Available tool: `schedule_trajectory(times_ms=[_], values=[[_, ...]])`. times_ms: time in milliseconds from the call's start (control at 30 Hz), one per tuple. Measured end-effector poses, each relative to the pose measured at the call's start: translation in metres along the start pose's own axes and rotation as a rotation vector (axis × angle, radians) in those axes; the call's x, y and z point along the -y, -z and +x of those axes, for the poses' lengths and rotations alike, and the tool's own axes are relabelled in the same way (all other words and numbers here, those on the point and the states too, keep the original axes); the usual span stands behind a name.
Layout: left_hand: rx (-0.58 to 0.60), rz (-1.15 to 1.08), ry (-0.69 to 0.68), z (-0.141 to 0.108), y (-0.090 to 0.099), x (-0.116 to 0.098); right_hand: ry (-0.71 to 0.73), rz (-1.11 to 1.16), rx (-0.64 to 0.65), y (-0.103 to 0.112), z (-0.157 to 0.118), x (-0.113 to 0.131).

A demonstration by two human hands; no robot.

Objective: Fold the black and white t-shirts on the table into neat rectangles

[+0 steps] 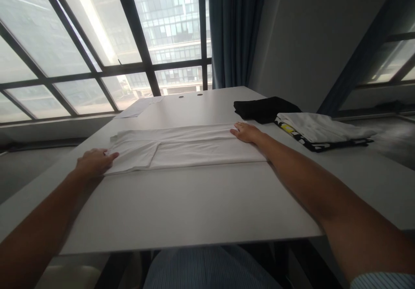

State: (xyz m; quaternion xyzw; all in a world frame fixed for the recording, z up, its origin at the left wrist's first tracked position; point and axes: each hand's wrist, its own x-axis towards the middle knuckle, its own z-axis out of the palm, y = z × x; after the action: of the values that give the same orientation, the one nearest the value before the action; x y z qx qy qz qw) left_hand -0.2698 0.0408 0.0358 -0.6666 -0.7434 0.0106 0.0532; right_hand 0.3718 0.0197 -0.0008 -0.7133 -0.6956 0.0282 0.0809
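Observation:
A white T-shirt [194, 148] lies folded lengthwise into a long strip across the white table, a sleeve showing flat on its left part. At its left end my left hand [95, 163] is closed on the edge of the cloth, thumb over the top and fingertips partly hidden. Toward the far right corner my right hand [245, 132] rests flat on the shirt, its fingers stretched out.
The white table [194, 211] extends to the windows. On its right are folded black cloth [266, 107] and a stack with a light grey garment [320, 125] over a black patterned one [319, 145]. A thin white sheet-like thing [134, 108] lies far left.

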Motion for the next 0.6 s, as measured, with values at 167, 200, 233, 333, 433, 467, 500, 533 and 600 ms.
schedule_trajectory(times_ms=[167, 200, 233, 333, 433, 467, 500, 533, 600], values=[[-0.184, -0.103, -0.130, -0.029, 0.021, -0.009, -0.004, -0.002, -0.016, -0.001, 0.000, -0.001], [-0.226, -0.174, -0.243, -0.036, 0.024, -0.018, -0.006, -0.004, -0.014, -0.001, 0.000, -0.001], [-0.212, -0.268, -0.364, -0.044, 0.026, -0.030, -0.007, -0.005, -0.013, 0.000, 0.000, -0.001], [-0.035, -0.490, -0.672, -0.065, 0.027, -0.069, -0.006, -0.004, -0.013, 0.000, -0.001, 0.000], [0.023, -0.543, -0.781, -0.077, 0.024, -0.097, -0.011, -0.008, -0.013, -0.001, -0.001, -0.001], [0.017, -0.550, -0.784, -0.079, 0.023, -0.102, -0.014, -0.012, -0.012, -0.001, -0.001, -0.001], [0.009, -0.555, -0.783, -0.080, 0.022, -0.104, -0.017, -0.017, -0.011, -0.001, -0.001, -0.001], [0.000, -0.560, -0.782, -0.080, 0.022, -0.105, -0.019, -0.021, -0.010, -0.001, -0.001, -0.001], [-0.001, -0.570, -0.775, -0.080, 0.023, -0.104, -0.017, -0.024, -0.011, -0.002, -0.001, -0.001]])
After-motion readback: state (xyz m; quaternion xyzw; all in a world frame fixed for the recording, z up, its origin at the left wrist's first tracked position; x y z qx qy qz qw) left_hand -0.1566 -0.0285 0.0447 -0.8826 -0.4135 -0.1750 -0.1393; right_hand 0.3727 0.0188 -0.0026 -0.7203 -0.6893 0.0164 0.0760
